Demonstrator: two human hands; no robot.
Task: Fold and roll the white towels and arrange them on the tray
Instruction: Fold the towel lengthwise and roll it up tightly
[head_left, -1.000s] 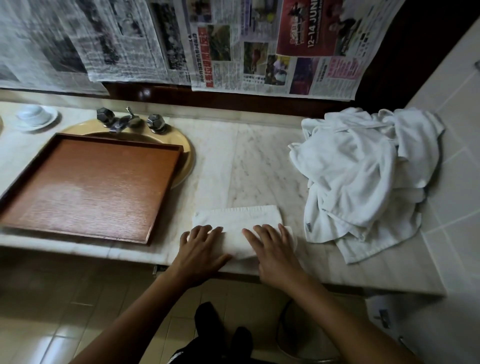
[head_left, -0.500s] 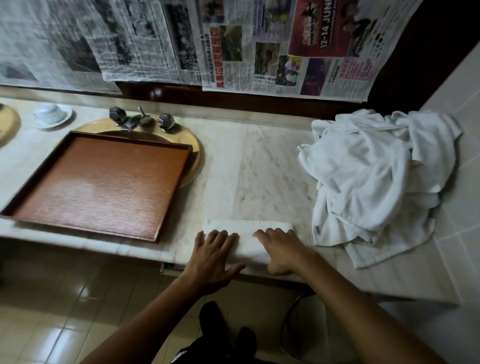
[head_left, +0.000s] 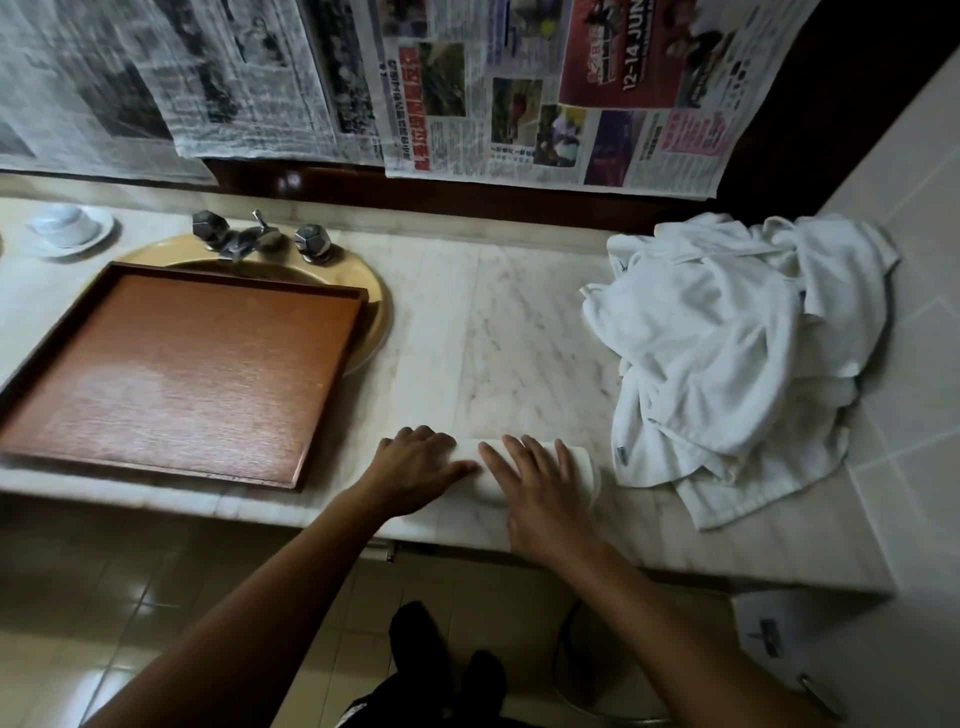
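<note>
Roll (head_left: 584, 470) of white towel lies along the near edge of the counter (head_left: 493, 338), under both hands. The left hand (head_left: 415, 467) cups its left end with fingers bent over the far side. The right hand (head_left: 540, 483) lies flat on top with fingers straight. I judge that this pressure keeps the roll tight and stops it unwinding. It sits between the tray (head_left: 182, 374) on the left and the pile (head_left: 717, 353) of loose towels on the right, so each is an easy reach.

Counted: 2 hands, 1 roll, 1 tray with 0 rolls on it, and 1 pile whose towels are too tangled to count. Far left are 1 faucet (head_left: 244, 239) and 1 dish (head_left: 67, 228).
</note>
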